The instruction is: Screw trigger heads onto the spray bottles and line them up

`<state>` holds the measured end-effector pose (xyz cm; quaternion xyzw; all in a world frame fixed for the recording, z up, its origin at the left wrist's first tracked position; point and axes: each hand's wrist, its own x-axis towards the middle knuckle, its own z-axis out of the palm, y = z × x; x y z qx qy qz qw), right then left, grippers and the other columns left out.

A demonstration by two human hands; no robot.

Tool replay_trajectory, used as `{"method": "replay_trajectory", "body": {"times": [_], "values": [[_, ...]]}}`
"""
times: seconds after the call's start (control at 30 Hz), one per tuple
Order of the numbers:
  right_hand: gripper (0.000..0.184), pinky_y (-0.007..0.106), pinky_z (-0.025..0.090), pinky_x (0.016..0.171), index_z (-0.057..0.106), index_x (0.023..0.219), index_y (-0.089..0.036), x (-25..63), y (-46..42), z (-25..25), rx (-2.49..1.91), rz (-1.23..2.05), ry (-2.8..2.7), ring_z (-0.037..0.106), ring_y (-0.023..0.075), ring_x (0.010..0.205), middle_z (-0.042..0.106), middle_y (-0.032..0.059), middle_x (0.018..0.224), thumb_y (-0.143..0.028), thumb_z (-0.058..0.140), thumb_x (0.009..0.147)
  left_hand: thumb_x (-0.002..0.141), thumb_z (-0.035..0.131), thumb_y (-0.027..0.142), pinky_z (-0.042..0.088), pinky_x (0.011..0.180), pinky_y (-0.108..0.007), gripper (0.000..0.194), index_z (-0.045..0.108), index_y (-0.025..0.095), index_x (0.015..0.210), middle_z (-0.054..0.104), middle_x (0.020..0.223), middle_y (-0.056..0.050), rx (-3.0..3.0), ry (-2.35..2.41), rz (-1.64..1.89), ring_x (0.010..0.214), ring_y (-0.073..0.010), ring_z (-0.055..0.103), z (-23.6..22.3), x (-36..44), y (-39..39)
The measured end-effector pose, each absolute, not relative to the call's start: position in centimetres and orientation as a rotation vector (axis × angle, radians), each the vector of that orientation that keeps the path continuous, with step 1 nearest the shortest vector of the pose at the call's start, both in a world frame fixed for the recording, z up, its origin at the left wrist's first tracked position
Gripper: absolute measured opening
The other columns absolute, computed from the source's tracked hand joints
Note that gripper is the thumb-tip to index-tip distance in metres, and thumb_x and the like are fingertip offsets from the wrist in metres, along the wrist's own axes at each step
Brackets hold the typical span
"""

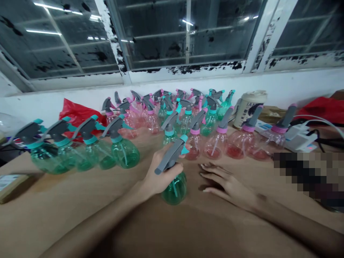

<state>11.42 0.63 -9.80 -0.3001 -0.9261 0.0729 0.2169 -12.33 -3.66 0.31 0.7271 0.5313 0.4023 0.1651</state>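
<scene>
A green spray bottle (174, 190) with a grey and teal trigger head is near the middle of the table. My left hand (158, 172) is closed around its neck, just under the grey head. To the right of that bottle, my right hand (225, 182) hovers over or rests on the tabletop, fingers stretched out and holding nothing. Beyond my right hand stands a row of pink spray bottles (213, 147). Farther left is a row of green spray bottles (125, 154) with teal collars. Another green bottle stands right behind the held one, partly hidden.
Many more pink and green bottles (152, 122) crowd against the wall under the windows. Red plastic bags (80, 111) lie at the back left and right. A printed cup (248, 107) and a white power adapter (299, 138) with cables are at right. A flat box (12, 186) sits at left.
</scene>
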Motion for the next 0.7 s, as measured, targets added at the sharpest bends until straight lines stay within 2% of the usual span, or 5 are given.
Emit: {"method": "replay_trajectory", "body": {"times": [0.17,0.4,0.7], "values": [[0.041,0.047,0.037,0.102,0.054,0.121,-0.021,11.49,1.33,-9.97,-0.842,0.201,-2.581,0.045,0.0224,0.122,0.055,0.0068,0.128,-0.041,0.05,0.086,0.07,0.048,0.02,0.051,0.074,-0.035,0.018,0.058,0.024,0.085,0.062,0.08,0.0,1.998,1.372,1.095,0.073,-0.0188,0.06,0.84,-12.08,-3.17],[0.038,0.048,0.037,0.101,0.054,0.121,-0.024,11.52,1.49,-10.08,-0.814,0.265,-2.548,0.047,0.0216,0.121,0.057,0.0048,0.125,-0.039,0.051,0.086,0.068,0.049,0.026,0.047,0.059,-0.034,0.005,0.052,0.024,0.072,0.058,0.071,-0.001,1.972,1.383,1.073,0.057,-0.0168,0.053,1.28,-11.89,-3.0],[0.041,0.047,0.039,0.101,0.051,0.124,-0.028,11.84,1.46,-10.56,-0.838,0.292,-2.523,0.046,0.0217,0.122,0.055,0.0026,0.128,-0.038,0.053,0.085,0.069,0.049,0.028,0.051,0.062,-0.033,0.004,0.046,0.024,0.071,0.058,0.069,0.0,1.911,1.413,1.039,0.063,-0.0179,0.058,1.05,-11.95,-3.13]]}}
